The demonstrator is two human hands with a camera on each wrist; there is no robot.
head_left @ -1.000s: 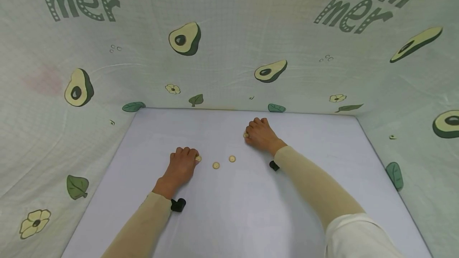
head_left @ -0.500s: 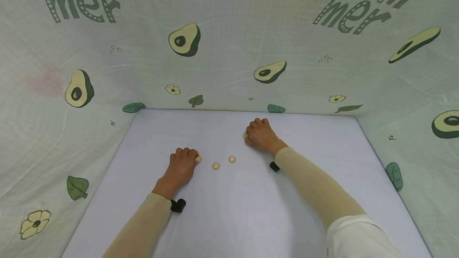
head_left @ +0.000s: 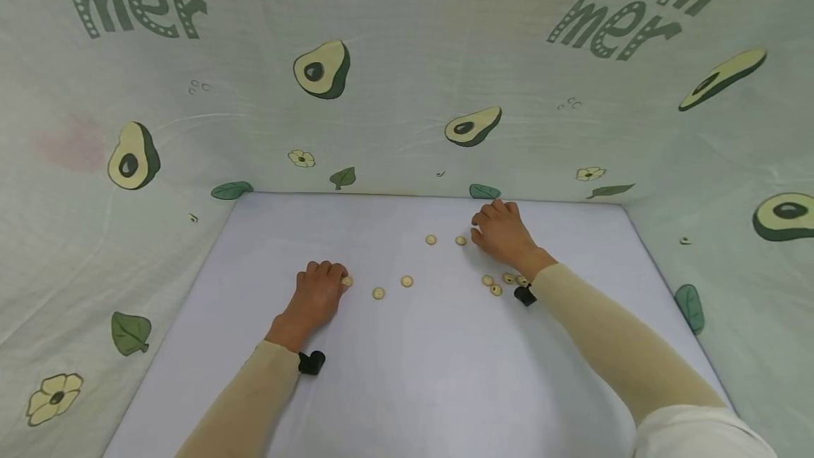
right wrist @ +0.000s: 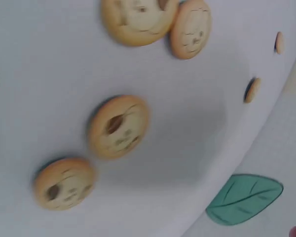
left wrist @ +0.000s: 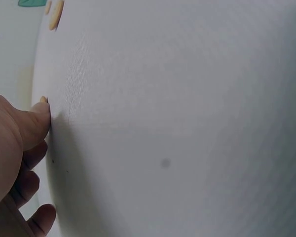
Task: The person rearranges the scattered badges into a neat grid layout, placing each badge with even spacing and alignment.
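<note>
My left hand pinches a small round biscuit at its thumb and fingertips. In the left wrist view the thumb covers most of that biscuit. To its right lie two more biscuits, a nearer one and a farther one. Near the back of the table my right hand hovers with thumb and fingers parted and nothing visible between them. Just left of its fingertips is a biscuit, with another farther left. Only the edges of its fingertips show in the right wrist view.
Below the right wrist several biscuits, one of them a face-printed biscuit, lie loosely grouped on the white table. A cloth printed with avocados hangs behind the table and at both sides. Black wrist cameras sit under both wrists.
My right hand has let go of a biscuit and moved right, uncovering another biscuit and the group formerly behind the wrist and forearm. The left hand keeps its place.
</note>
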